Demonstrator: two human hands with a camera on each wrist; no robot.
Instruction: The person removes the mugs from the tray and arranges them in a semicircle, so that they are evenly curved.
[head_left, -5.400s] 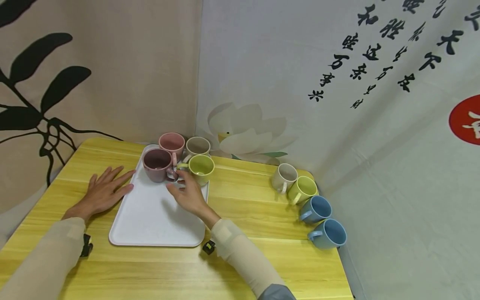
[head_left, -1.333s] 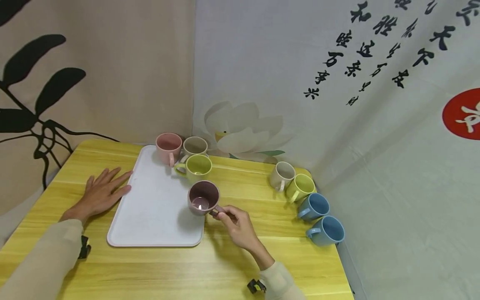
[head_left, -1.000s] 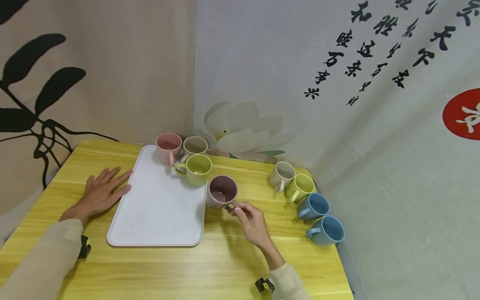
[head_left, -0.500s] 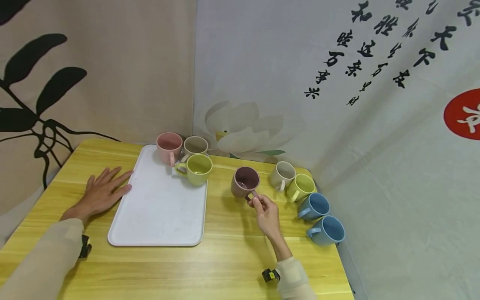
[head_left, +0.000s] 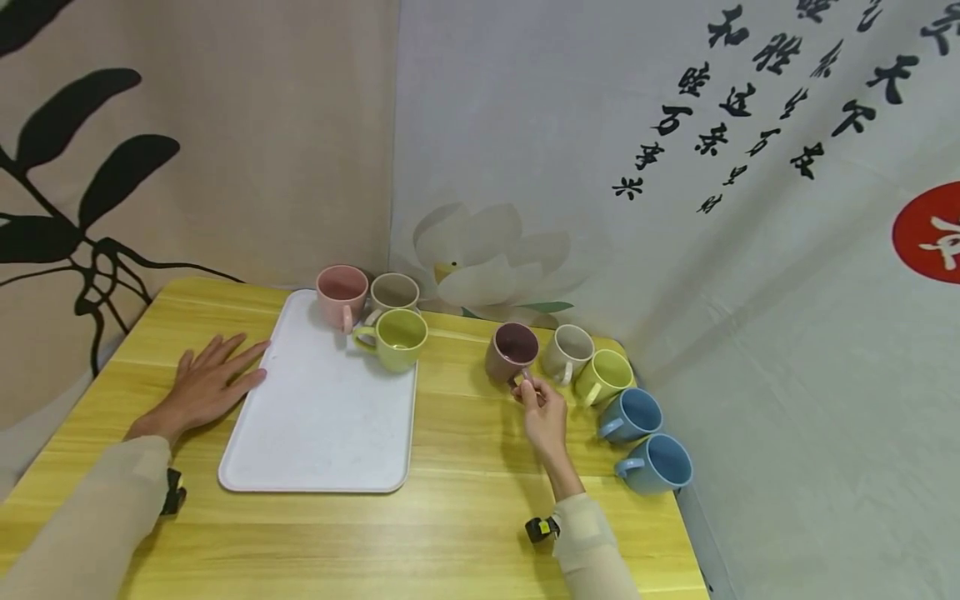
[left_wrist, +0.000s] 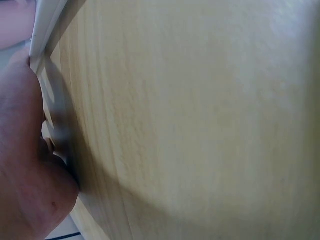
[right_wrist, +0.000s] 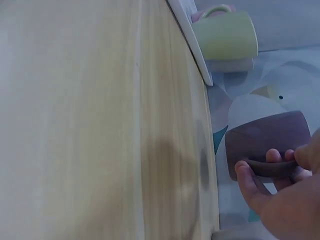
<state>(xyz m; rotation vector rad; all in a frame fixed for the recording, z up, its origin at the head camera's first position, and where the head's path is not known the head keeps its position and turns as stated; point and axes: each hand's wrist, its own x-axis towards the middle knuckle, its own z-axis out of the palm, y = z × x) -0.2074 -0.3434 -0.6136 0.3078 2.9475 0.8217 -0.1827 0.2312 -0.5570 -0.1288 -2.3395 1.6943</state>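
Observation:
A plum-coloured mug [head_left: 512, 353] is gripped by its handle in my right hand [head_left: 546, 420], to the left of a row of mugs at the table's back right. The right wrist view shows fingers [right_wrist: 252, 189] curled round the handle, and the mug [right_wrist: 267, 140] seems slightly off the tabletop. My left hand [head_left: 204, 388] lies flat with spread fingers, its fingertips touching the left edge of the white tray [head_left: 315, 433]. On the tray's back part stand a pink mug [head_left: 342, 298], a grey-beige mug [head_left: 394, 293] and a yellow-green mug [head_left: 401, 340].
The row at the right holds a cream mug [head_left: 567, 353], a yellow mug [head_left: 603, 377], a blue mug [head_left: 632, 414] and another blue mug [head_left: 656, 464] near the table's right edge. A printed cloth backdrop [head_left: 525, 167] hangs directly behind the wooden table [head_left: 465, 517].
My right hand has taken the plum mug by its handle from the tray's back left and carried it rightwards to beside the cream mug. The left hand stays at the tray's edge.

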